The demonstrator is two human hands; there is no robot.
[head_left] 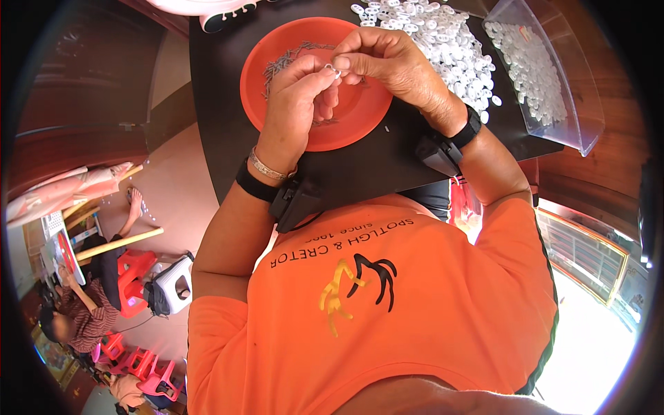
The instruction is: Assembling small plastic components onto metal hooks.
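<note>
Above a round orange-red basin (317, 141), both my hands meet at their fingertips. A small white plastic piece (334, 70) sits between them. My left hand (299, 93) pinches it with thumb and forefinger, the other fingers curled below. From the right, my right hand (387, 63) has thumb and index finger pressed together at the same piece; whether they also hold a thin pin cannot be made out. Thin grey metal pins or screws (278, 63) lie in the basin, partly covered by my hands.
A heap of small white oval plastic pieces (453, 48) covers the far right of the dark table (221, 104). Beside it, a clear plastic bin (588, 135) holds more whitish pieces. A pale pink object (214, 10) lies at the far left edge. Another person (90, 318) sits near red stools (131, 280).
</note>
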